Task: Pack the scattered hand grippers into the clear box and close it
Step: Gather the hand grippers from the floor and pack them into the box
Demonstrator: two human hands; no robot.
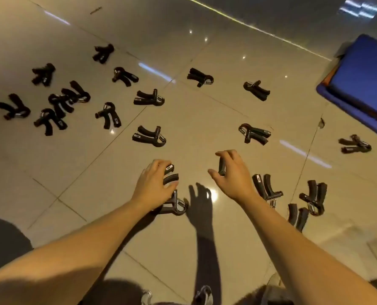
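Observation:
Several black hand grippers with metal springs lie scattered over a glossy beige tiled floor. My left hand [154, 183] curls over one hand gripper [175, 202] lying on the floor, fingers around its handles. My right hand [231, 172] is raised a little above the floor and pinches the black handle of another hand gripper [221, 167] between thumb and fingers. Three more grippers [267, 188] lie just right of my right forearm. A cluster [59, 104] lies at the far left. No clear box is in view.
A blue mat or lid [363, 84] lies at the right edge over something orange. Single grippers lie at the middle [149, 135], right of centre [253, 133] and far right [355, 144]. My shoes [203, 296] show at the bottom edge.

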